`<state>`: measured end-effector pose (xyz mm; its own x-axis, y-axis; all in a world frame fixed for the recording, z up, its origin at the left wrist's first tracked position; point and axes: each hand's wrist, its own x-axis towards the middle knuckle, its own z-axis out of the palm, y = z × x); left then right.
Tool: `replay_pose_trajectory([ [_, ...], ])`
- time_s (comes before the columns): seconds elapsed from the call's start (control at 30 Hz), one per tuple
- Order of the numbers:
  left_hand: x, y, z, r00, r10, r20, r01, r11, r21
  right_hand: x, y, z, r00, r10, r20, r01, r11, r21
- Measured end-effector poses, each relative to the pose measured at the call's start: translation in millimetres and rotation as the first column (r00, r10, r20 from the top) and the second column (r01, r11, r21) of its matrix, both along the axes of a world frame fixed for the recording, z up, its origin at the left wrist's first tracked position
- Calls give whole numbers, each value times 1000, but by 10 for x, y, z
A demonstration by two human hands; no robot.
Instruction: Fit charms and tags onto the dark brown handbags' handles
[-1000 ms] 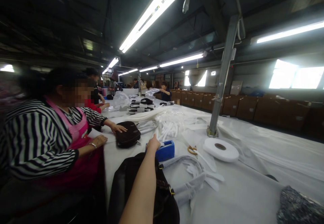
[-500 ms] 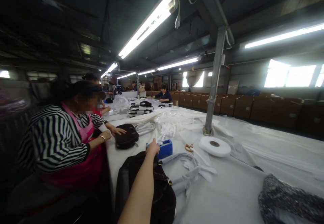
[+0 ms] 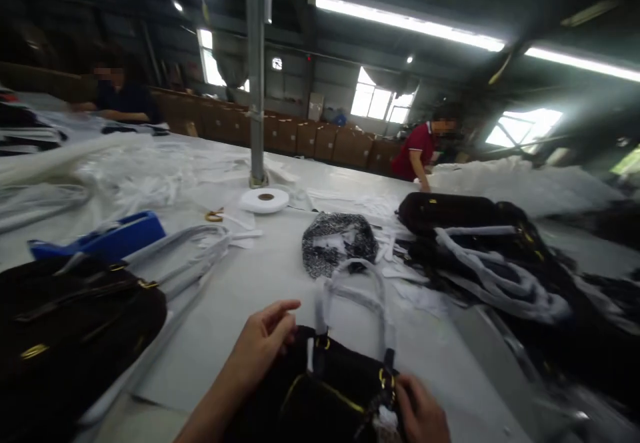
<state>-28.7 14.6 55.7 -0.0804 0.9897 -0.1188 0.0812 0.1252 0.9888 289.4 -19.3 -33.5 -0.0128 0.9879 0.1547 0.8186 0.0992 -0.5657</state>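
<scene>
A black handbag (image 3: 345,389) with gold rings and white-wrapped handles (image 3: 383,296) lies at the bottom middle of the head view. Over its upper left corner is my left hand (image 3: 267,336), fingers apart and curved, holding nothing. My right hand (image 3: 423,406) grips the bag's right edge beside a gold ring, its fingertips partly hidden. Another dark bag (image 3: 85,323) with wrapped handles lies at the left, against a blue tape dispenser (image 3: 107,237).
Beyond the bag sit a speckled grey bundle (image 3: 337,239), a white roll (image 3: 265,201) and orange-handled scissors (image 3: 215,216). Black bags (image 3: 455,213) are piled at the right. A metal post (image 3: 257,76) rises from the table. Two people (image 3: 417,149) are farther back.
The view has swung right. My left hand has left the blue dispenser and is now over a different black bag. My right hand has come into view on that bag's right edge.
</scene>
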Motion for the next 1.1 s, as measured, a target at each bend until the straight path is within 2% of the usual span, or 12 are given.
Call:
replay_pose_trajectory([
  [0.1, 732, -294, -77, 961, -66, 270, 87, 994, -67, 36, 66, 29, 981, -7, -195, 1, 1000, -27],
  [0.17, 1056, -377, -205, 956, -73, 284, 112, 986, -126, 39, 82, 84, 961, -18, -278, -3, 997, -73],
  [0.23, 1262, -398, -350, 978, -115, 174, 137, 983, -121, 67, 56, 142, 939, -38, -341, 2, 995, -104],
  [0.3, 1399, -398, -460, 981, -175, -79, 169, 983, -76, 118, 9, 185, 923, -55, -382, 6, 992, -127],
  [0.4, 1581, -392, -525, 875, -213, -434, 214, 976, -47, 199, -59, 208, 916, -54, -397, -5, 989, -146],
  [0.57, 1887, -323, -563, 735, -243, -633, 234, 967, -99, 269, -106, 178, 951, -6, -310, -20, 997, -81],
  [0.7, 2013, -256, -666, 592, -198, -781, 207, 974, -90, 287, -89, 115, 976, 69, -208, -77, 997, -31],
  [0.73, 2023, -249, -688, 590, -183, -786, 207, 976, -72, 291, -80, 99, 979, 82, -187, -89, 996, -27],
  [0.9, 1933, -199, -707, 778, -211, -592, 235, 971, -36, 313, -34, 73, 977, 94, -192, -107, 993, -59],
  [1.1, 1647, -94, -614, 856, -367, -363, 348, 930, -120, 350, -68, 155, 961, 102, -257, -131, 987, -95],
])
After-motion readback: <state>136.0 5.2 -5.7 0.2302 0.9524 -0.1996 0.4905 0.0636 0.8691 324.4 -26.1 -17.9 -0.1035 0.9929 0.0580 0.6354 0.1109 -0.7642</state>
